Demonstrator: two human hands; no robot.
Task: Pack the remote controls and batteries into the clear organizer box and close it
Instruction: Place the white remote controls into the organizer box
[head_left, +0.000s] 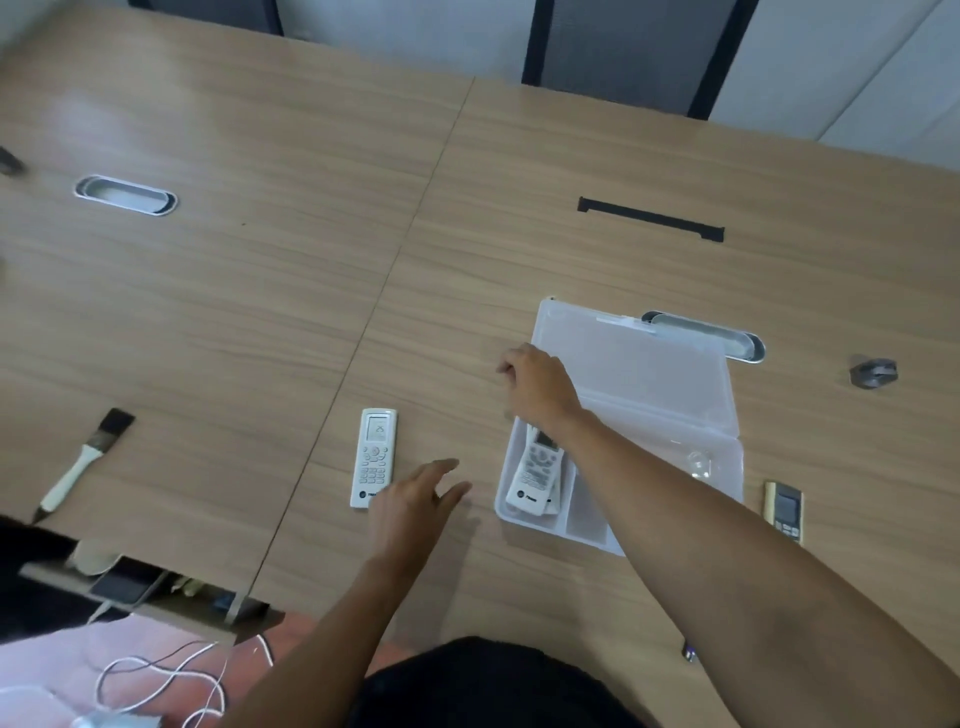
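1. The clear organizer box (550, 525) sits on the wooden table (260, 291) at about 4 o'clock from the frame's centre, its lid (639, 374) hinged back flat toward 12 o'clock.
2. One white remote (537, 475) already lies in the box's left compartment; whether another lies beneath it is unclear.
3. The right hand (537, 387) hovers over the box's far-left corner, fingers curled and holding nothing I can make out.
4. The left hand (415, 506) is spread open and empty, reaching toward a second white remote (375, 457) at 9 o'clock of the box, just beside its lower end.
5. A dark-faced remote (783, 512) waits at 3 o'clock of the box.
6. I judge the task under halfway: two remotes are unpacked, no batteries are clearly identifiable, and the lid is open.
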